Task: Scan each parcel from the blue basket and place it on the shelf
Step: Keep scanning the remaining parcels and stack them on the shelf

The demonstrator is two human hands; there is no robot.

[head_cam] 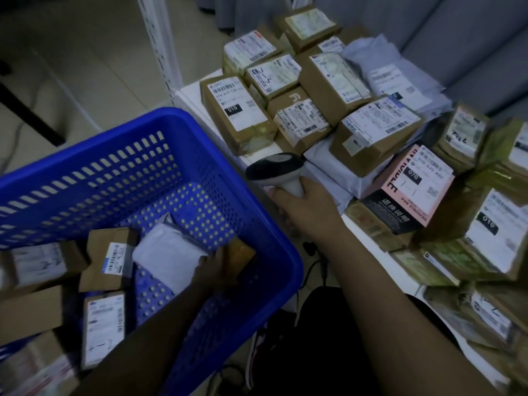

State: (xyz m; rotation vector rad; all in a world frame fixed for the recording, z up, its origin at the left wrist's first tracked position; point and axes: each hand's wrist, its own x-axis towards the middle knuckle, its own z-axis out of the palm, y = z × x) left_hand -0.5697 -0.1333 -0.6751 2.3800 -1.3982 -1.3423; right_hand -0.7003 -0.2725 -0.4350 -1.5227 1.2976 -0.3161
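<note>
Blue basket [160, 121], tilted, is holding several labelled parcels along its lower left; the left hand [213, 268] is reaching into it, fingers curling round the edge of a small brown parcel [243, 257] that is lying just beside a white padded bag [167, 252]. The right hand [307, 207] is gripping the handle of a grey scanner [275, 168], fingers wrapped closed about it, just beside the basket's right rim. The white shelf [188, 94] is carrying a crowd of labelled cardboard parcels, among them a pink box [411, 190] near the scanner.
</note>
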